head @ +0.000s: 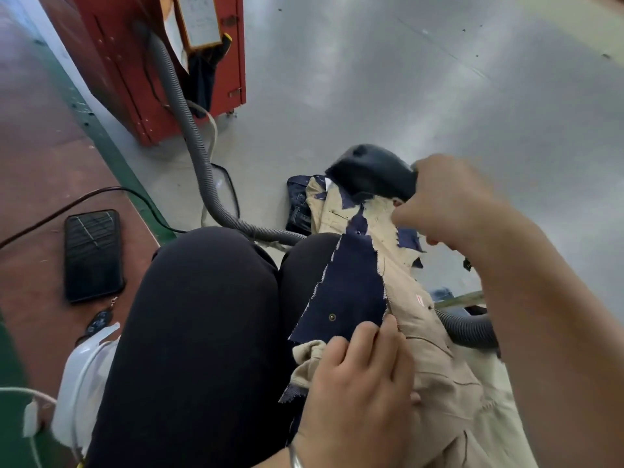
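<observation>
A beige garment point(435, 363) lies over my lap, with a dark blue denim piece point(351, 282) on top of it that carries a small metal button. My left hand point(358, 383) presses on the garment at the denim's lower edge, fingers curled on the cloth. My right hand point(449, 201) grips the handle of a black suction nozzle point(371, 173), whose head sits on the garment's far end. A grey ribbed hose point(469, 327) passes under my right forearm.
A second grey hose point(189, 130) runs from a red cabinet point(135, 72) across the grey floor. A black phone point(93, 255) lies on the brown surface at the left, with a black cable beside it. Folded dark jeans point(299, 204) lie on the floor beyond my knees.
</observation>
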Available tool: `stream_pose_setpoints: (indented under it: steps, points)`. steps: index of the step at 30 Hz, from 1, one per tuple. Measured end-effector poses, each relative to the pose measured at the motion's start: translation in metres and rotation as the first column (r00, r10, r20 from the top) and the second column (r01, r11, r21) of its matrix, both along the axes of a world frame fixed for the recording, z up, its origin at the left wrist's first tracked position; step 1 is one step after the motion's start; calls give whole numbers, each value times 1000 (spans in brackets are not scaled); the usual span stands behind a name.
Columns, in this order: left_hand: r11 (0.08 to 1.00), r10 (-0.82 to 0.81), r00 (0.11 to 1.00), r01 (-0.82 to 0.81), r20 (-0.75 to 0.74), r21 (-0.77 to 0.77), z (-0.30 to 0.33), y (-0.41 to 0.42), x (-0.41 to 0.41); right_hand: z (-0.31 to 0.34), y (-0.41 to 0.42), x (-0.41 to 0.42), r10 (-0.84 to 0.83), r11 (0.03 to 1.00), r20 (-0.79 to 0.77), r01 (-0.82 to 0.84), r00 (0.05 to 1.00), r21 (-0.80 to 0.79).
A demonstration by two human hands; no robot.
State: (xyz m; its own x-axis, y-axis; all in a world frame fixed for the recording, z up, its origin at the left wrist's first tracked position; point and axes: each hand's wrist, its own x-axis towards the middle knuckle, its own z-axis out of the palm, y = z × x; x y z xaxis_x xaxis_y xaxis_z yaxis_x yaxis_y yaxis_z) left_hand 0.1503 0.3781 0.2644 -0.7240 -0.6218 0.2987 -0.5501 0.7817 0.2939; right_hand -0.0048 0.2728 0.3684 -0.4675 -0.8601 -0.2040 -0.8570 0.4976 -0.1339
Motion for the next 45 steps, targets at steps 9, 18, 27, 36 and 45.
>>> stream_pose_setpoints:
  steps: [9,18,27,36,45]
  points:
    - [991,115,991,-110,-71,70,13,-25,25,15,68,-29,-10,969,196,57,981,-239]
    - [945,231,970,-242,72,219,32,-50,48,14,99,-35,-37,950,254,113,966,-292]
    - [892,342,931,-365,129,268,54,-55,83,10,108,-35,24,948,249,57,968,-313]
    - [967,210,969,-225,127,119,85,-46,54,-21,129,-39,-82,907,323,204,943,-368]
    - [948,-154,962,79,227,309,93,-22,-35,-51,159,-52,-117,791,810,547,574,-273]
